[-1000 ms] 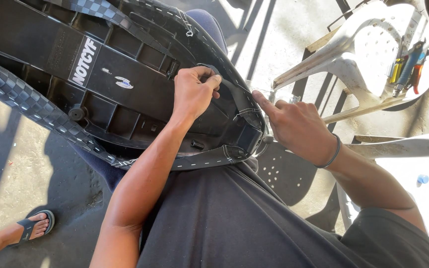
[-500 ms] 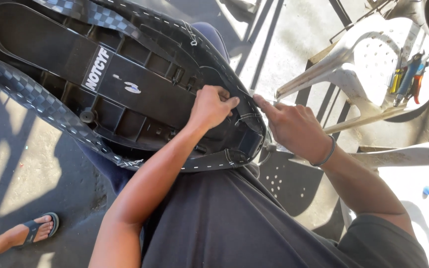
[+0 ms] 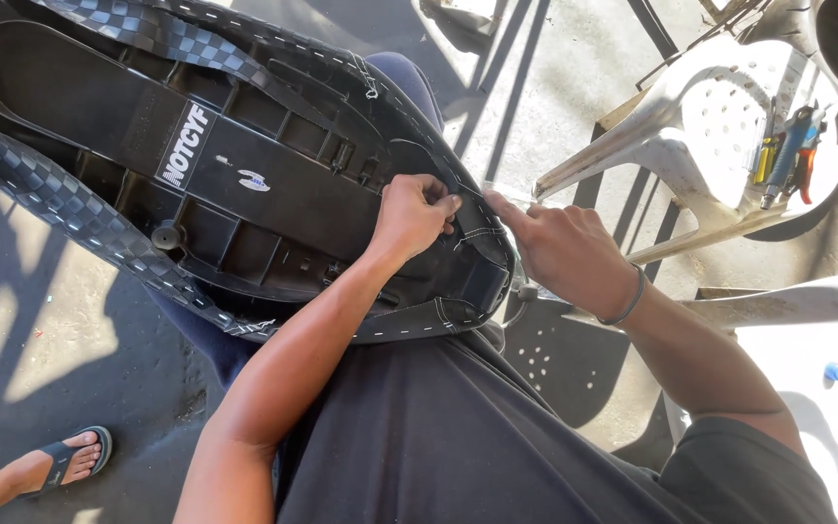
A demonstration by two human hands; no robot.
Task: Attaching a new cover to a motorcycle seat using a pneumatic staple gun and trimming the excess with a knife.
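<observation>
A: What is the biggest thing in view?

B: An upturned motorcycle seat (image 3: 244,184), black plastic underside up, resting on the person's lap and running from the far left to the middle. Its checkered cover (image 3: 60,199) is folded over the rim, with white stitching along the edge.

A: And around it?

B: A concrete floor (image 3: 555,87) in sun and shadow. To the far right a white plastic chair (image 3: 691,107) carries a few hand tools (image 3: 788,150) with yellow, blue and red handles. At the near left a foot in a sandal (image 3: 55,466) stands on the floor. A small blue cap (image 3: 834,372) lies at the right.

A: Where are the hands?

B: Both at the seat's right end. The left hand (image 3: 411,218) rests on the underside, its fingers curled narrow and pinching the cover's edge at the rim. The right hand (image 3: 569,254) sits just beside the seat on the right, its fingers stretched to the same edge and touching it; whether they grip it cannot be told. A thin bracelet (image 3: 625,301) circles that wrist.
</observation>
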